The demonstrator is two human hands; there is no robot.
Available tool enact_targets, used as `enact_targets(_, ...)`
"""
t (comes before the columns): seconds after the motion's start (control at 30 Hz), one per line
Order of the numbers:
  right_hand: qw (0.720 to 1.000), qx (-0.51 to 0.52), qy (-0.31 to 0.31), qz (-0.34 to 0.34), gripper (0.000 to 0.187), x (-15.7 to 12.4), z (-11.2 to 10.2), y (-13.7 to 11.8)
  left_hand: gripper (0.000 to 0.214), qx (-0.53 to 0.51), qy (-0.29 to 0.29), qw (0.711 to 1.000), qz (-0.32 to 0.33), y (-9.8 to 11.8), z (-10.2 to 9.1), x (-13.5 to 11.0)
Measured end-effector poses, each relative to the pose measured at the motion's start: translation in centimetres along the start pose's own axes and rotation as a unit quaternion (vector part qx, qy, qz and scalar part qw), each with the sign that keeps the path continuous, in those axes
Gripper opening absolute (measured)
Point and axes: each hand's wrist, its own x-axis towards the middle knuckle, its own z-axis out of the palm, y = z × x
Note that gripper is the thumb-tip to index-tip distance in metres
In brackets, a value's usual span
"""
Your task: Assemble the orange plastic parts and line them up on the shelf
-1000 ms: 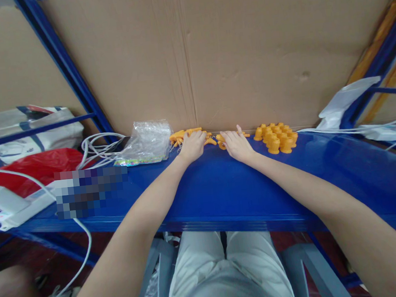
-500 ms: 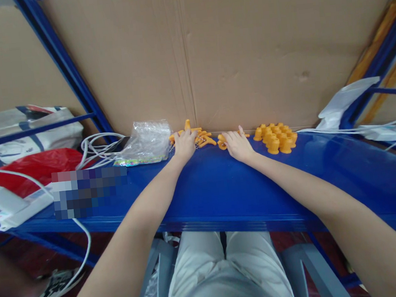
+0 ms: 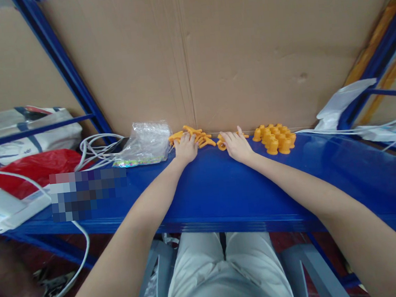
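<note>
My left hand point(image 3: 186, 149) lies over a pile of orange plastic pieces point(image 3: 207, 141), its fingers spread and touching them. One elongated orange piece point(image 3: 192, 130) leans on top of the pile just beyond the fingertips. To the right, my right hand point(image 3: 238, 145) rests with fingers extended over a few more orange pieces, including a ring-shaped orange piece point(image 3: 221, 145). What lies beneath both palms is hidden. Beside my right hand stands a tight group of orange bell-shaped pieces point(image 3: 274, 138).
Left of the pile lies a clear plastic bag point(image 3: 148, 141). White cables point(image 3: 93, 147), a red bag point(image 3: 55, 163) and a white power strip point(image 3: 22, 210) are farther left on the blue table point(image 3: 220, 197). Cardboard point(image 3: 244, 50) walls the back. Another person's leg point(image 3: 10, 278) shows at lower left.
The orange piece that stood upright at my left fingertips now lies tilted on the pile. My left hand has shifted slightly right. My right hand has hardly moved.
</note>
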Motion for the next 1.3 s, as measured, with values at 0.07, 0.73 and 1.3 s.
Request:
enact_targets(0.07,1.000,-0.009,-0.016,-0.017,0.056,0.0,-0.3,0.0,0.045,-0.004,-0.022,1.000,-0.009,0.0,0.2,0.0)
enact_targets(0.73,0.947,-0.016,-0.004,0.321,0.031,0.1,-6.1,9.4,0.054,0.048,-0.144,0.987,-0.055,1.7,-2.1,-0.4)
enact_targets(1.3,0.942,-0.056,-0.162,0.288,0.024,-3.4,-5.8,9.6,0.050,0.043,-0.134,0.987,-0.076,2.7,-3.7,-0.2)
